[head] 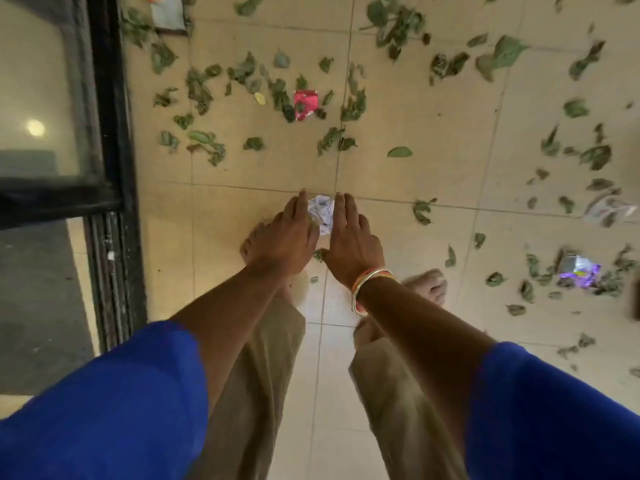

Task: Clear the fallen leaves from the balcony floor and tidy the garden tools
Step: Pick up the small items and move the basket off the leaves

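Note:
Several dry green leaves point(343, 140) lie scattered over the beige tiled balcony floor point(433, 109). A crumpled white paper point(322, 211) lies on the floor straight ahead of my bare feet. My left hand point(289, 233) is stretched out with straight fingers along the paper's left side. My right hand point(349, 233), with bangles at the wrist, is stretched out the same way along its right side. I cannot tell whether either hand touches the paper. No garden tools are in view.
A red wrapper point(305, 105) lies among the leaves farther ahead. A shiny purple wrapper point(578, 271) and a white wrapper point(607, 209) lie at the right. A black-framed glass door point(110, 133) runs along the left side.

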### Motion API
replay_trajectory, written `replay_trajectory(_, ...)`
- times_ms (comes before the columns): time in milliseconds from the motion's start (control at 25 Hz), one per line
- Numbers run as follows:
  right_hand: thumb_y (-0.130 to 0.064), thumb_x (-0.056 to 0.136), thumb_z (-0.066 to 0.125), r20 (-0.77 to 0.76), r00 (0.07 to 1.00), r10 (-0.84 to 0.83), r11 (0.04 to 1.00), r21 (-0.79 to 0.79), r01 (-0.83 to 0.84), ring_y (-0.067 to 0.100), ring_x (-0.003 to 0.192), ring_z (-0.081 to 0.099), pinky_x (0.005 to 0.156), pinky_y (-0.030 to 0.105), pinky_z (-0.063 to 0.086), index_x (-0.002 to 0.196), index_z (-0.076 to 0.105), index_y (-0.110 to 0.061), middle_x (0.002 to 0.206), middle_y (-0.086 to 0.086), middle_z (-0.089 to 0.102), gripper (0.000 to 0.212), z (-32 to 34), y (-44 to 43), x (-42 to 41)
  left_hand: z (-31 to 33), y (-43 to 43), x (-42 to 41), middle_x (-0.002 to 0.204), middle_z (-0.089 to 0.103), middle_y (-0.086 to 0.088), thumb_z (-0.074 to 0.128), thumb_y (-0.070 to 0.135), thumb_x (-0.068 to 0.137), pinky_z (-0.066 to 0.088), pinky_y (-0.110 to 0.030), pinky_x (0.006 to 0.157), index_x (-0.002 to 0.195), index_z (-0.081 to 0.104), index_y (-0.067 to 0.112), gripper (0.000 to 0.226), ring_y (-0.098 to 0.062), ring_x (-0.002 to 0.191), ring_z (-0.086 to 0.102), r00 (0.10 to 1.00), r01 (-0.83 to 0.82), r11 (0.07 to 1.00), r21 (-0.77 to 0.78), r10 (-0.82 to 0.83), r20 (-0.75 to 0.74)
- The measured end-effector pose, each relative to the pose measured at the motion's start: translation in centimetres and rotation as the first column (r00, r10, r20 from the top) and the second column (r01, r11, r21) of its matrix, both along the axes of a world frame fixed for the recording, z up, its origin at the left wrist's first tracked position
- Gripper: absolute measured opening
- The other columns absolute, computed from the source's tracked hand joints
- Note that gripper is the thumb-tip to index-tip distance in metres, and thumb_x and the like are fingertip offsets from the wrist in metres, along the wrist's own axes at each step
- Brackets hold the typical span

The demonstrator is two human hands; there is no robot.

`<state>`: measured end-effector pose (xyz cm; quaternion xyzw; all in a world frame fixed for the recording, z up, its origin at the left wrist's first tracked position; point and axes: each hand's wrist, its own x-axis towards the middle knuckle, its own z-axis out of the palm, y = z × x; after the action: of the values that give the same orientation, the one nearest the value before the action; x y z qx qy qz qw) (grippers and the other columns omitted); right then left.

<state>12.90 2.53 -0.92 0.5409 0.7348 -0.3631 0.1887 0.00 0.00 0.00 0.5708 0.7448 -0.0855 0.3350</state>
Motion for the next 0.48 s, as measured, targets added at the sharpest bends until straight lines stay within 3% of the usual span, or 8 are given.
replay_trajectory(80,-0.022,0.086,0.068,-0.012,0.989,-0.145,0.989,-0.016,0.145,0.043,0.123,0.049,0.087,0.047,0.051,0.156,0.005,-0.012,0.156,0.016,0.021,0.095,-2.6,0.0,-0.7,-2.6,1.2,0.9,0.154,0.035,-0.018,0.038,0.034,0.105,0.043,-0.034,0.081,0.158,0.008,0.01,0.065,-0.035,0.121,0.056,0.974,-0.197,0.974,-0.108,0.207,0.096)
replay_trajectory(160,-0.024,0.089,0.066,-0.031,0.968,-0.248,0.967,-0.063,0.246,0.043,0.108,0.059,0.081,0.045,0.051,0.154,0.014,-0.012,0.147,0.019,0.033,0.085,-4.9,0.2,-1.7,-4.5,2.4,1.6,0.151,0.039,-0.018,0.04,0.032,0.105,0.038,-0.032,0.081,0.157,0.014,0.013,0.061,-0.034,0.125,0.052,0.898,-0.385,0.905,-0.181,0.412,0.151)
replay_trajectory(320,-0.016,0.094,0.054,-0.144,0.929,-0.34,0.937,-0.13,0.323,0.037,0.107,0.059,0.079,0.04,0.05,0.14,0.038,-0.018,0.128,0.016,0.052,0.048,-6.6,1.2,-2.9,-5.6,3.4,2.0,0.125,0.058,-0.011,0.04,0.029,0.105,0.031,-0.023,0.079,0.132,0.051,0.009,0.035,-0.018,0.103,0.053,0.711,-0.619,0.752,-0.228,0.66,0.245)
replay_trajectory(400,-0.016,0.093,0.054,-0.178,0.883,-0.435,0.895,-0.198,0.401,0.036,0.105,0.06,0.082,0.038,0.049,0.134,0.048,-0.021,0.119,0.014,0.059,0.041,-5.7,2.1,-3.0,-5.7,3.7,1.6,0.122,0.062,-0.009,0.042,0.032,0.105,0.038,-0.026,0.084,0.126,0.057,0.009,0.034,-0.018,0.099,0.054,0.578,-0.717,0.634,-0.289,0.773,0.261)
replay_trajectory(480,-0.016,0.09,0.058,-0.221,0.867,-0.448,0.892,-0.177,0.416,0.033,0.098,0.062,0.081,0.035,0.05,0.13,0.055,-0.023,0.111,0.011,0.063,0.041,-4.8,3.5,-3.5,-5.4,5.0,0.7,0.117,0.067,-0.011,0.044,0.046,0.101,0.052,-0.04,0.092,0.119,0.061,0.013,0.04,-0.025,0.1,0.063,0.391,-0.788,0.48,-0.385,0.874,0.29)
